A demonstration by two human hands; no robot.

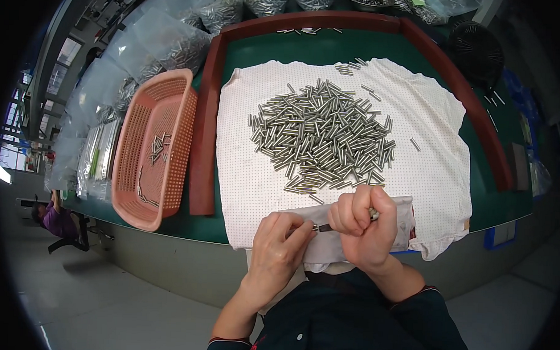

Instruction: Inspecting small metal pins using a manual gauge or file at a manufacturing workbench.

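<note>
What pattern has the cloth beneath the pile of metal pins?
The cloth is whitish with small dots, best seen in the head view.

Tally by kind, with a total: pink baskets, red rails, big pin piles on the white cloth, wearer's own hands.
Pink basket: 1
Red rails: 3 (left rail, far rail, right rail)
Pin pile: 1
Hands: 2 (left hand, right hand)
Total: 7

Left grip (276,246) pinches metal pin (316,227); right grip (370,230) clenches tool (325,228); pin pile (321,133) beyond.

One head-worn fisheye view looks down from the near edge of the tabletop (253,50), close above the left hand (276,246) and right hand (365,233), facing the far edge.
</note>
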